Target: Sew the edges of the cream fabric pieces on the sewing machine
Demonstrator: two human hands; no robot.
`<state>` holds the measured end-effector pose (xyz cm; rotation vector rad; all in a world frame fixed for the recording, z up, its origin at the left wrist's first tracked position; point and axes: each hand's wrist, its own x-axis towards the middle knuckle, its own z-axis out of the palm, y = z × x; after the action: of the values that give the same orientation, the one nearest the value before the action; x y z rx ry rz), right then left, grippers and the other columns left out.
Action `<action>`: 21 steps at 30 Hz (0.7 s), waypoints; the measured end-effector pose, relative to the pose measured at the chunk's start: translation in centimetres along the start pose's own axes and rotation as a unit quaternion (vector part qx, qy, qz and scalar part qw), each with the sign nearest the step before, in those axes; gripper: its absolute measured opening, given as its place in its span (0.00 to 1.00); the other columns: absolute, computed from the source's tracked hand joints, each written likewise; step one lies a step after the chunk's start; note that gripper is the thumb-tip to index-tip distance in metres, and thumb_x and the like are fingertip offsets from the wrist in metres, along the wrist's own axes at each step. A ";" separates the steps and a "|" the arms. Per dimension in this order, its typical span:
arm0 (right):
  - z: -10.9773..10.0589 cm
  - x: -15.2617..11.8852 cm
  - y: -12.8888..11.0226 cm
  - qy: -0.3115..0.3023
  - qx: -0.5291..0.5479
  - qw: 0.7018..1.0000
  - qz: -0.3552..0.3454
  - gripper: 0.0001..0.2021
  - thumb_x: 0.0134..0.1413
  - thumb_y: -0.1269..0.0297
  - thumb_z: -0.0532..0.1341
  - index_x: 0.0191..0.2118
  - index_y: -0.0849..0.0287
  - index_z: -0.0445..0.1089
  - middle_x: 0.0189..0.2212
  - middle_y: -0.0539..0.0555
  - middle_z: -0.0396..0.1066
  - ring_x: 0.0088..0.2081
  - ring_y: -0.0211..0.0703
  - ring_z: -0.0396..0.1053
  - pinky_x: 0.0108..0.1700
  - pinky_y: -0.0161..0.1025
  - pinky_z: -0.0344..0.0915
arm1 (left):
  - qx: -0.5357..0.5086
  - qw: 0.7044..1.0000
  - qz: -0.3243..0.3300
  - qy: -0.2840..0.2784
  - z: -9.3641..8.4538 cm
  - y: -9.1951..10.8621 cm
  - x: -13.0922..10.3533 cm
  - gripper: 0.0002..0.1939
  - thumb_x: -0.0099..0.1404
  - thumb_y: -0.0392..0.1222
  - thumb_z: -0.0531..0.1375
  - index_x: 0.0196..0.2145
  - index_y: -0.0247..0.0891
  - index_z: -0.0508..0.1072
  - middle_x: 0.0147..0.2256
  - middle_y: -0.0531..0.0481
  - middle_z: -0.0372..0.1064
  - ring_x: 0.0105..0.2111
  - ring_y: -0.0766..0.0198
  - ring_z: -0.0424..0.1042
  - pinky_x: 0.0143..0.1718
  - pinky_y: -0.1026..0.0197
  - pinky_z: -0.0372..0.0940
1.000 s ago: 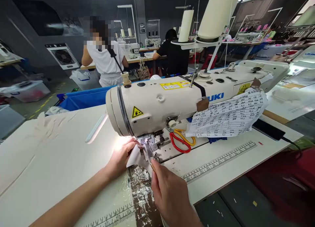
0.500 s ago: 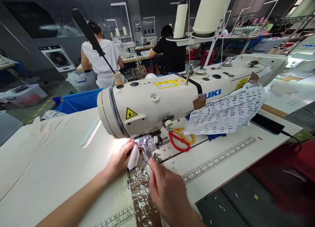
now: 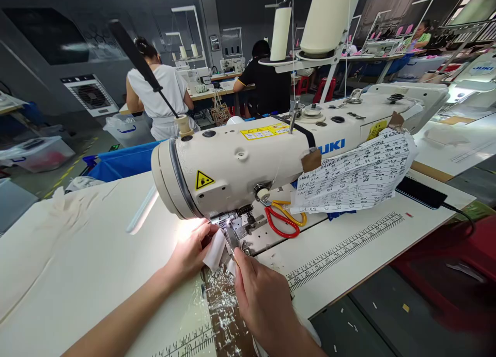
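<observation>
A white sewing machine (image 3: 232, 166) stands before me, its needle area lit from beneath the head. Close to the needle, my left hand (image 3: 189, 251) is closed, fingertips pinching the edge of a small white fabric piece (image 3: 214, 251). My right hand (image 3: 265, 295) grips metal tweezers (image 3: 230, 240), their tips pointing at the fabric beside the presser foot. The exact contact at the tips is too small to make out. Clear tape or plastic (image 3: 225, 300) covers a brown strip at the table edge under my right hand.
Scissors with red and yellow handles (image 3: 282, 228) hang by the machine. A handwritten sheet (image 3: 352, 179) is fixed to its arm. A phone (image 3: 420, 192) lies on the table (image 3: 349, 253), which bears a printed ruler. Thread cones (image 3: 280, 34) stand above; other people sit at machines behind.
The white fabric piece has shifted slightly to the right and tilted more. Both hands stay near the needle, with the tweezers barely moved. The camera view has shifted a little.
</observation>
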<state>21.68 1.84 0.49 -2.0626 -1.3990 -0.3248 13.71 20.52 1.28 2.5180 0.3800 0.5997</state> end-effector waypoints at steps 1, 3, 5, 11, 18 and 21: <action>0.1 0.0 0.0 0.000 -0.005 1.000 -0.003 0.18 0.57 0.76 0.50 0.50 0.66 0.70 0.31 0.54 0.78 0.28 0.44 0.77 0.25 0.37 0.67 | 0.012 1.000 0.007 -0.008 0.0 -0.1 0.0 0.12 0.68 0.48 0.54 0.34 0.38 0.71 0.31 0.46 0.70 0.28 0.62 0.67 0.29 0.61 0.65; 0.2 0.0 0.1 0.000 -0.016 1.000 -0.011 0.18 0.56 0.77 0.51 0.50 0.67 0.70 0.31 0.55 0.78 0.27 0.44 0.77 0.25 0.37 0.67 | 0.037 0.999 0.015 -0.019 0.2 -0.2 0.0 0.11 0.68 0.47 0.53 0.35 0.37 0.70 0.30 0.47 0.69 0.27 0.63 0.66 0.28 0.62 0.63; 0.2 0.0 0.1 0.002 -0.022 1.000 -0.017 0.18 0.55 0.77 0.53 0.51 0.67 0.69 0.31 0.55 0.78 0.27 0.44 0.77 0.25 0.36 0.68 | 0.044 0.999 0.006 -0.022 0.3 -0.3 0.0 0.11 0.68 0.46 0.53 0.34 0.37 0.69 0.29 0.47 0.69 0.26 0.63 0.65 0.27 0.62 0.62; 0.0 0.1 -0.1 -0.006 -0.021 1.000 -0.012 0.18 0.55 0.77 0.52 0.50 0.68 0.70 0.29 0.55 0.78 0.26 0.43 0.76 0.24 0.36 0.68 | -0.020 0.999 -0.033 -0.027 0.5 -0.6 0.0 0.14 0.69 0.47 0.52 0.29 0.38 0.67 0.29 0.48 0.68 0.28 0.64 0.66 0.29 0.62 0.63; -0.2 0.1 -0.2 -0.012 -0.018 1.000 -0.002 0.18 0.55 0.77 0.51 0.49 0.68 0.70 0.29 0.56 0.78 0.26 0.44 0.76 0.23 0.37 0.68 | -0.040 0.998 -0.030 -0.029 0.3 -0.7 -0.2 0.13 0.69 0.45 0.53 0.30 0.37 0.68 0.32 0.47 0.69 0.30 0.63 0.69 0.31 0.61 0.66; 0.0 0.2 -0.1 -0.016 -0.023 1.000 0.002 0.18 0.55 0.78 0.51 0.49 0.68 0.70 0.29 0.56 0.78 0.26 0.44 0.76 0.23 0.37 0.68 | 0.007 1.000 0.013 -0.026 0.2 -0.3 -0.3 0.10 0.70 0.41 0.51 0.32 0.37 0.68 0.35 0.47 0.70 0.32 0.63 0.69 0.32 0.61 0.66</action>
<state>21.65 2.08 0.64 -2.1162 -1.4177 -0.3274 13.50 20.58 0.90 2.5498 0.3346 0.5411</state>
